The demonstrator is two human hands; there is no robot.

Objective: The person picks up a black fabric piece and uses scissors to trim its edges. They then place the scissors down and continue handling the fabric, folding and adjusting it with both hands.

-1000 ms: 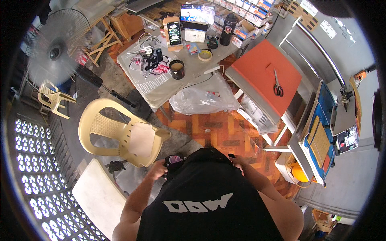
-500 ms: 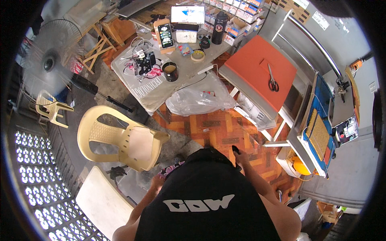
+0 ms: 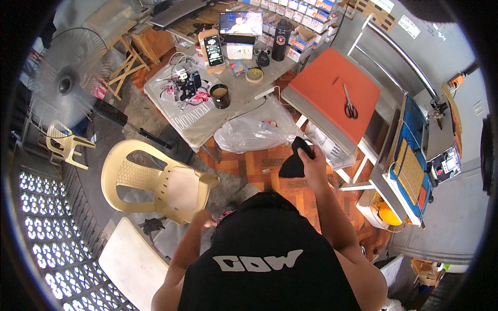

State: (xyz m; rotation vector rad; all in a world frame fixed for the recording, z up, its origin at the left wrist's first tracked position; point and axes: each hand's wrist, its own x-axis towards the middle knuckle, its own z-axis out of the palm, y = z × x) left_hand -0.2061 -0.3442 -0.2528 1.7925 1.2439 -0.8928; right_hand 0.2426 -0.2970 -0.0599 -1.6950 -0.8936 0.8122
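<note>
My right hand (image 3: 314, 161) is raised in front of me over the wooden floor, closed on a limp piece of black cloth (image 3: 293, 165) that hangs from its fingers toward the left. Nearest to this hand is the slanted board with an orange-red top (image 3: 332, 96), and black-handled scissors (image 3: 350, 102) lie on it. Down at my left side, my left hand (image 3: 205, 218) sits close to my body by some pink patterned fabric (image 3: 224, 216). Its fingers are too small and partly hidden to read. Beside it stands a cream plastic chair (image 3: 136, 179).
A cluttered table (image 3: 199, 122) ahead carries a mug (image 3: 220, 97), a roll of tape (image 3: 254, 75), a phone on a stand (image 3: 211, 50) and a black bottle (image 3: 281, 40). A plastic bag (image 3: 254, 132) hangs below it. At far left a fan (image 3: 65, 85) spins.
My right hand has swung up and forward from beside my body, bringing the black cloth into fuller view. My left hand has shifted slightly up. The screen on the table shows another picture.
</note>
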